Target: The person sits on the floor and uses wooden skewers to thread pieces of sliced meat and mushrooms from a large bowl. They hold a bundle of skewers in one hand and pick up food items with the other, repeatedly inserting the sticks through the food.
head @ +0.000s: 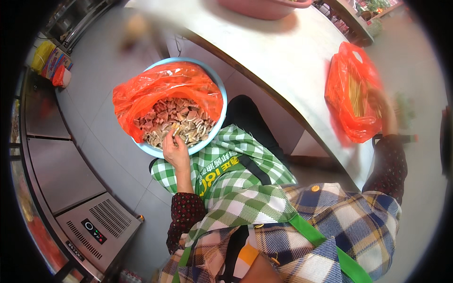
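A light-blue basin [222,88] stands low in front of me, beside my knees. It holds a red plastic bag [166,83], folded open over cut meat. Reddish-brown cubes [177,109] lie at the back, and pale greyish strips [194,129] lie nearer to me. My left hand [176,152] is over the near rim, its thumb and fingers pinched on a small pale piece of meat [175,126]. On the table at the right, my right hand [378,102] reaches into another red plastic bag [341,85] of thin bamboo skewers [355,93]. That hand is blurred, so its grip is unclear.
The white tabletop [279,60] runs diagonally past the basin, with a pink tub [263,7] at its far end. At left stands a steel-fronted appliance [67,173] with a vented control panel. Boxes and bags [53,63] sit on the floor at upper left.
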Motion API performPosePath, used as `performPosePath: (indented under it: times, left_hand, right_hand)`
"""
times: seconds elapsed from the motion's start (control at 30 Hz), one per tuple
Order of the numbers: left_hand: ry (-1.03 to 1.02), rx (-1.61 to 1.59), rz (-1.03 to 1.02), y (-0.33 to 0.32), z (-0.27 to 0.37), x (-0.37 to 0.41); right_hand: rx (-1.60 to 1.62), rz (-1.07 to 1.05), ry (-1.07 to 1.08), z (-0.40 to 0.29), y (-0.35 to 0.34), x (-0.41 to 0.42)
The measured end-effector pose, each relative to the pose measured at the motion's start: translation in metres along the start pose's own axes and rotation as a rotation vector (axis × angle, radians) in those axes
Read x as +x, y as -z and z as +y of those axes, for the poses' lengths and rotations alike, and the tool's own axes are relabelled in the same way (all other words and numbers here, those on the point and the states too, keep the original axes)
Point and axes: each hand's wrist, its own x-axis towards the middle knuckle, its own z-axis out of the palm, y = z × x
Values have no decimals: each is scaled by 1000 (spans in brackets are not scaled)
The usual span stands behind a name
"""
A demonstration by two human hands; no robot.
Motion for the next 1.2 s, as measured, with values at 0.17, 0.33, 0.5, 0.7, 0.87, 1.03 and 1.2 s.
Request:
performPosePath:
  times: [0.17,0.33,0.5,0.7,0.87,1.03,1.2]
  left_hand:
    - [-35,18,18,-4,-4,-1]
    - [-99,67,63,-1,-13,0]
    - [-54,13,65,4,-9,2]
    - [106,-104,46,7,-1,0]
    - [328,-283,3,11,2,7]
    - [488,-730,24,13,-6,9]
    - [629,-824,-93,14,0,13]
  right_hand:
    - [-527,112,150,2,-37,-7]
    - [-686,148,239,11,-13,-2]
    - [-371,339,346,2,11,-34]
    - [133,457,512,2,-108,-105]
    - [231,98,538,47,-238,-164]
    - [-83,-642,445,75,-365,-200]
    - [-26,-1013,65,83,-452,-170]
